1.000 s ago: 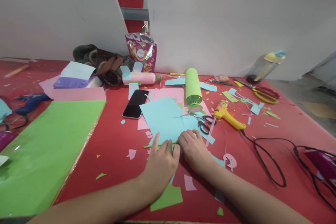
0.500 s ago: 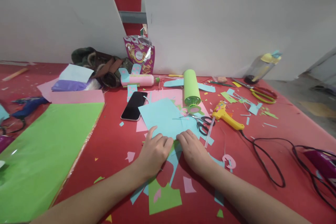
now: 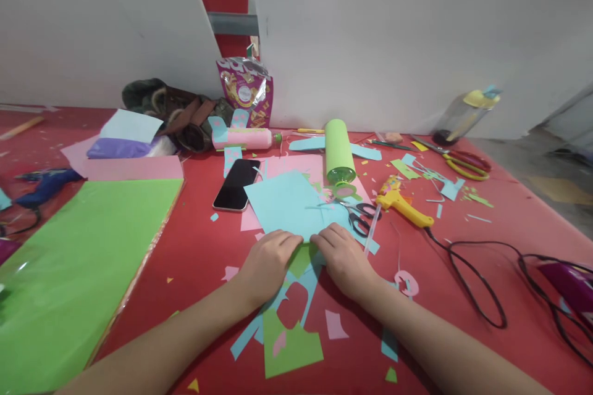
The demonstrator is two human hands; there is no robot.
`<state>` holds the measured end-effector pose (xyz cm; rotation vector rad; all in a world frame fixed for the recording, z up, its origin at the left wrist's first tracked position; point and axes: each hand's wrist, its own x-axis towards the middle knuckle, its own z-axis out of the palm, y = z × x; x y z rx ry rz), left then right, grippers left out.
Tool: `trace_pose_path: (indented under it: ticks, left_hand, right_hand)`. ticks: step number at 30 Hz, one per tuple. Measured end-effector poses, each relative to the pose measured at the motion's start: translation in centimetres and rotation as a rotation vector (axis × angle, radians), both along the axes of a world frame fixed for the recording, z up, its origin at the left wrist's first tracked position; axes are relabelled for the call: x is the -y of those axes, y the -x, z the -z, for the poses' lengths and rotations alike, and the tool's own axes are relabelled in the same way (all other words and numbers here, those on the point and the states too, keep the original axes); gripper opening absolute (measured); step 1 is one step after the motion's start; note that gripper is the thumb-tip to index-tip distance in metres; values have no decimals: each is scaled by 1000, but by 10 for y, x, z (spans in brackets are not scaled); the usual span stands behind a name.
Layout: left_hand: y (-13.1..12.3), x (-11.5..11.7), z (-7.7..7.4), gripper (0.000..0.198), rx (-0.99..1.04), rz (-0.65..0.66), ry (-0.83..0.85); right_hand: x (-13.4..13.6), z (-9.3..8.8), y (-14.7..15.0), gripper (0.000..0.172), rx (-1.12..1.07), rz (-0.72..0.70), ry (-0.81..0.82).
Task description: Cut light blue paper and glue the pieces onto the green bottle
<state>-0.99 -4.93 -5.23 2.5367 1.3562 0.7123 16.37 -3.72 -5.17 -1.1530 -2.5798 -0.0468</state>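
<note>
Both hands meet at the near edge of a light blue paper sheet (image 3: 282, 203) in the middle of the table. My left hand (image 3: 269, 259) is closed, its fingertips pressed at that edge. Close beside it on the right, my right hand (image 3: 345, 256) has its fingers bent together at the same edge. A thin green strip shows between the fingertips; whether it is part of a green sheet is hidden. Black-handled scissors (image 3: 359, 219) lie just beyond my right hand. Below the hands lies a cut green paper (image 3: 294, 352) among blue scraps.
A green-covered bottle (image 3: 339, 148) and a pink one (image 3: 248, 139) lie behind the sheet. A phone (image 3: 237, 185) is to its left. At the right are a yellow glue gun (image 3: 405, 210) with its cable and red-yellow scissors (image 3: 467, 166). Green sheets (image 3: 88, 271) lie left.
My left hand's raised finger or thumb has come down beside the others. Both hands have shifted slightly, and more of the green and blue scraps shows below them.
</note>
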Motion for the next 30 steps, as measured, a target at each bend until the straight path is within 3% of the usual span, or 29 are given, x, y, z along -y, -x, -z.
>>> trace_pose_path:
  ticks: [12,22,30]
  left_hand:
    - [-6,-7,-2,26,-47,-67,82]
    - [-8,-8,-2,23,-160,-77,92]
    - [-12,-9,-10,23,-246,-108,218]
  right_hand:
    - [-11,3,9,10,81,67,66]
    - [-11,3,12,12,88,85,133]
    - [-13,6,11,17,48,101,115]
